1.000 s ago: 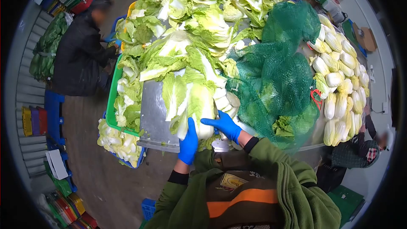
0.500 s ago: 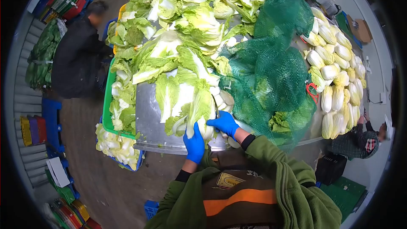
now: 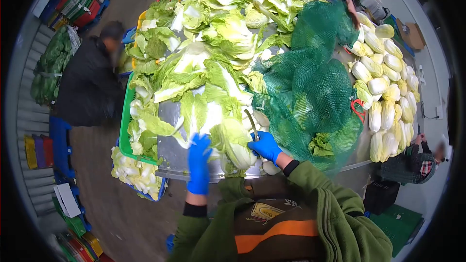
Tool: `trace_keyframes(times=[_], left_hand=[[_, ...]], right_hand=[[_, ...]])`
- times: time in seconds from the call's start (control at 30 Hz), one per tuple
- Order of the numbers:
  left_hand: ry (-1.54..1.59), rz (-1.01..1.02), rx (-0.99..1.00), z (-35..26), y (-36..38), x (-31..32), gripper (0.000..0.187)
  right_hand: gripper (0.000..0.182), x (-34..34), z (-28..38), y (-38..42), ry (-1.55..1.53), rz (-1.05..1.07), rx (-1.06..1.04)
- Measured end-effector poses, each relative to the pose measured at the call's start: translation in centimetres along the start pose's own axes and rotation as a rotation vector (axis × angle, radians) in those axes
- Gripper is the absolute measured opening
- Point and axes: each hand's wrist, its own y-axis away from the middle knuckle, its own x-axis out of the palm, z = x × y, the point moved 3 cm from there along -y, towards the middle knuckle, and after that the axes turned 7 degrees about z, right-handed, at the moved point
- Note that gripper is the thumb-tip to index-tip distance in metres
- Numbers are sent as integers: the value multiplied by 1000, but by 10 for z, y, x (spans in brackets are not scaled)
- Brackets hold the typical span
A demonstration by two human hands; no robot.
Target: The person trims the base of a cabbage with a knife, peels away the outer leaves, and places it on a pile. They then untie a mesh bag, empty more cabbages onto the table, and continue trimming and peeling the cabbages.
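Observation:
My right hand (image 3: 265, 146), in a blue glove, is closed round the handle of a curved knife (image 3: 252, 122) whose blade points up and away. Its fingers are beside a pale green cabbage head (image 3: 238, 143) lying at the table's near edge. My left hand (image 3: 199, 162), also gloved in blue, is to the left of the cabbage with nothing in it; its fingers are apart and slightly blurred. Loose cabbage leaves (image 3: 189, 65) spread over the metal table (image 3: 167, 111) beyond my hands. A green net bag (image 3: 310, 85) with cabbage inside lies to the right.
Trimmed cabbages (image 3: 388, 85) are piled at the right. A green crate (image 3: 127, 116) of leaves stands along the left edge, with a fuller leaf container (image 3: 138, 177) below. One person (image 3: 90, 77) is at the left, another (image 3: 407, 165) at the right; a co-worker's hand (image 3: 353, 9) reaches across the far side.
My left hand has let go of the cabbage and moved left. A leaf now hangs toward the green crate. The knife shows more clearly, and a co-worker's hand has reached the trimmed cabbages.

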Motion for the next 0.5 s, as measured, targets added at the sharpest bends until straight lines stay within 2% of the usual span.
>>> trace_keyframes(times=[0.07, 0.1, 0.17, 0.23, 0.27, 0.33, 0.4, 0.5], left_hand=[[-492, 123, 37, 16, 24, 41, 91], [-493, 122, 33, 30, 27, 47, 91], [-153, 54, 108, 58, 15, 46, 105], [-117, 87, 104, 68, 4, 44, 104], [-81, 114, 90, 70, 1, 44, 103], [-72, 132, 100, 61, 1, 46, 96], [-46, 128, 24, 48, 4, 46, 91], [6, 86, 88, 36, -2, 45, 86]], right_hand=[[29, 3, 13, 3, 128, 1, -42], [32, 4, 13, -2, 201, 17, -69], [34, 10, 16, -5, 293, 28, -117], [38, 11, 17, -10, 496, 13, -165], [38, 10, 15, -12, 497, 10, -168], [36, 7, 17, -15, 829, -20, -272], [34, 8, 26, -11, 825, -22, -299], [31, 8, 40, -15, 774, -23, -376]])
